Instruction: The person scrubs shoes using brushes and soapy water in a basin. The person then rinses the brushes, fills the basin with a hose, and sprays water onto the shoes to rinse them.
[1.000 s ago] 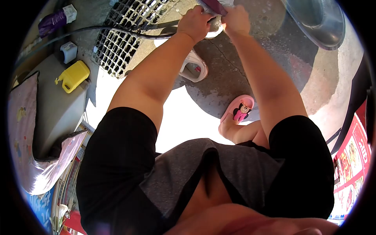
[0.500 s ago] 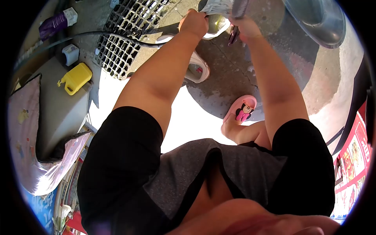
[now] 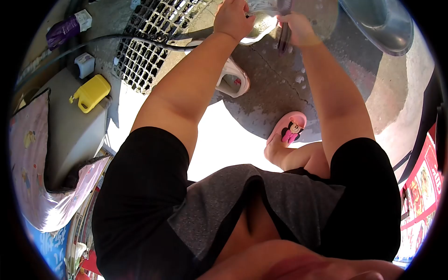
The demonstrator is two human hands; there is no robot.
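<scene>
At the top of the view, my left hand [image 3: 234,19] is closed on the edge of a wet white shoe [image 3: 262,30], whose far end is cut off by the frame. My right hand [image 3: 298,29] grips a dark, purplish brush [image 3: 284,35] held upright in the view, against the shoe's right side. Its bristles are hard to make out. A second white shoe [image 3: 238,70] lies on the ground below my left hand, partly behind my left forearm.
A grey basin [image 3: 399,35] stands at upper right. To the left are a floor grate [image 3: 140,65], a black hose [image 3: 154,44], a yellow jug [image 3: 95,91] and a purple packet [image 3: 63,33]. My foot wears a pink slipper [image 3: 280,125] on wet concrete.
My left hand has shifted slightly up and turned, and the shoe has tilted with it. My right hand has moved a little up and right, and the brush stands at a different angle.
</scene>
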